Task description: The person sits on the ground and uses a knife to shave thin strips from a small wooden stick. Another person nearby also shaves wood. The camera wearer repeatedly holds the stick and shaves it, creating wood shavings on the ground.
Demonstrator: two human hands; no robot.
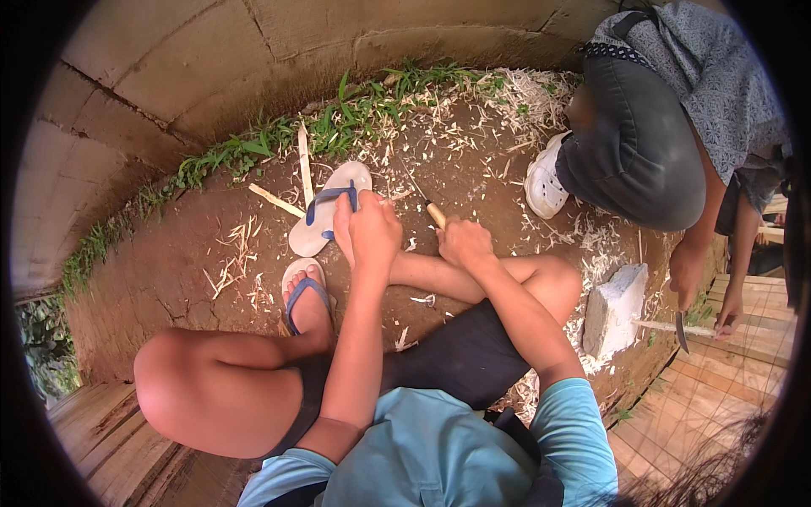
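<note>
My right hand (466,243) is wrapped round the light wooden handle (436,214) of a knife. Its thin dark blade (414,179) points away from me and slightly left, over the dirt. Beside it to the left, my left hand (374,228) is closed in front of my bare foot (342,221). A pale bit shows at its fingers, too small to name. Under that foot lies a white flip-flop (342,179) with blue straps. My other foot (307,306) wears the matching flip-flop.
Two pale wood strips (305,165) lie beyond the flip-flop. Wood shavings (239,253) litter the dirt. A wall (296,59) with grass along its foot curves across the back. At right, another person's hand (688,270) holds a curved blade (681,332) by a whitish block (615,308).
</note>
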